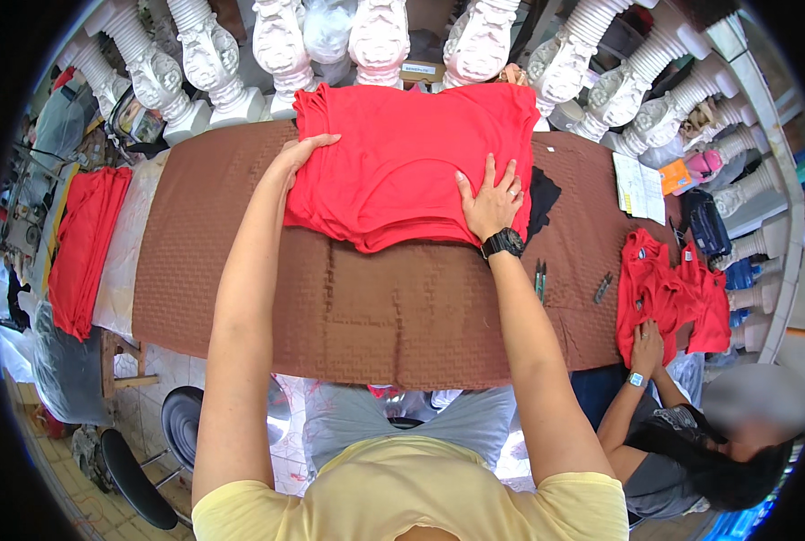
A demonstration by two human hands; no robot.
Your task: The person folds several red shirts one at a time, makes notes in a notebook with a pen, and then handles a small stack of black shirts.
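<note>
A thick pile of red garments (411,153) lies folded on the brown patterned cloth in front of me. My left hand (301,158) rests against the pile's left edge, its visible fingers stretched over the top layer and the rest partly hidden. Flat on the lower right part of the pile lies my right hand (494,203), fingers spread, with a ring and a black wristwatch (503,242) at the wrist. A piece of black fabric (543,200) sticks out from beside the pile on the right.
Pens (540,281) and a small dark tool (603,287) lie right of my forearm. Farther right, a co-worker's hands (646,347) handle red garments (650,279). Another red stack (87,243) sits far left. White balusters (380,41) line the table's far side.
</note>
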